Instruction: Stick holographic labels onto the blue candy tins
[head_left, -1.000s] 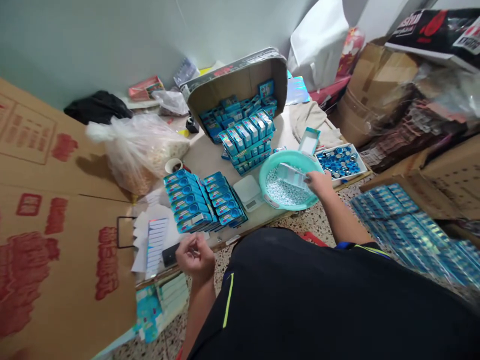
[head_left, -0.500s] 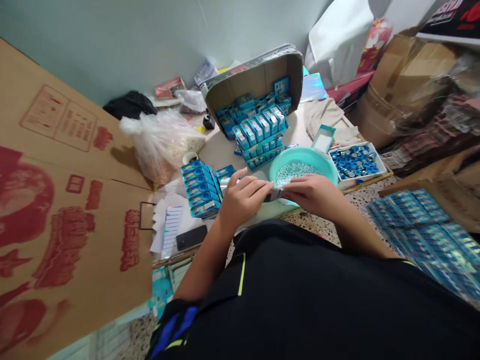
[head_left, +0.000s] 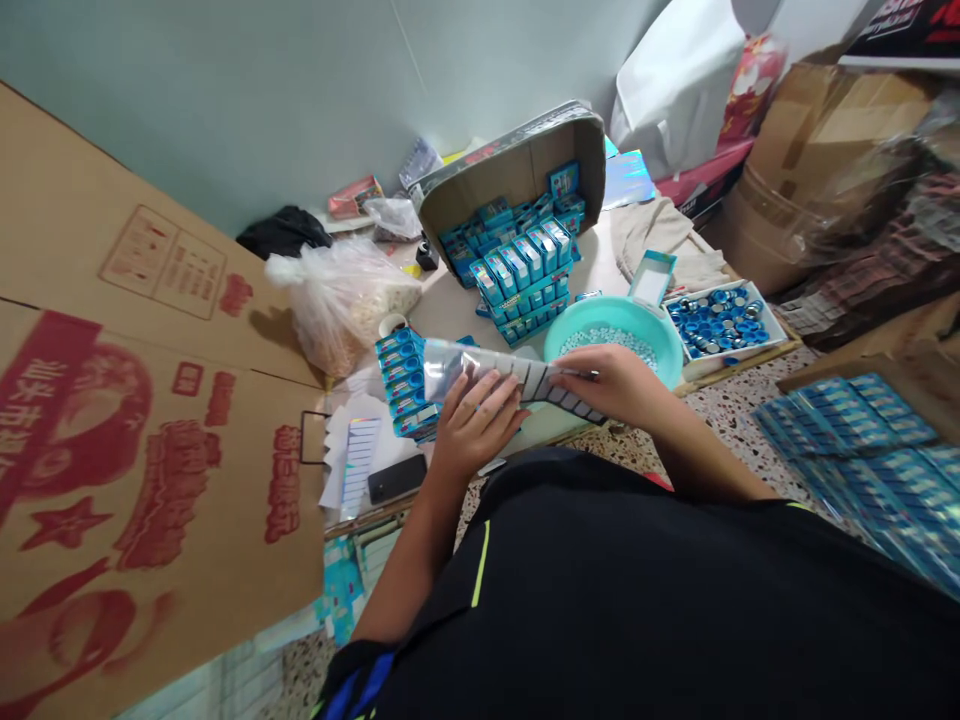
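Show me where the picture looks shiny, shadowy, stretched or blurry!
In the head view, glare whitens the strip held by the left hand and right hand, and its far end is blurry; a shadow darkens the cardboard box; the blue packs at lower right look stretched and smeared.

Two hands show, one left hand [head_left: 478, 425] and one right hand [head_left: 611, 382], with one banded strip [head_left: 450, 372]. The desk [head_left: 450, 302] bears one turquoise basin [head_left: 669, 352], one black phone [head_left: 397, 480], one cup [head_left: 391, 324], one translucent bag [head_left: 349, 305] and one white box [head_left: 721, 359]. Six upright packs [head_left: 529, 254] form the top row of one stack. The beads [head_left: 619, 343], the blue caps [head_left: 724, 320] and the small blue boxes [head_left: 491, 225] inside one tipped carton [head_left: 517, 170] are too many and too overlapped to count.
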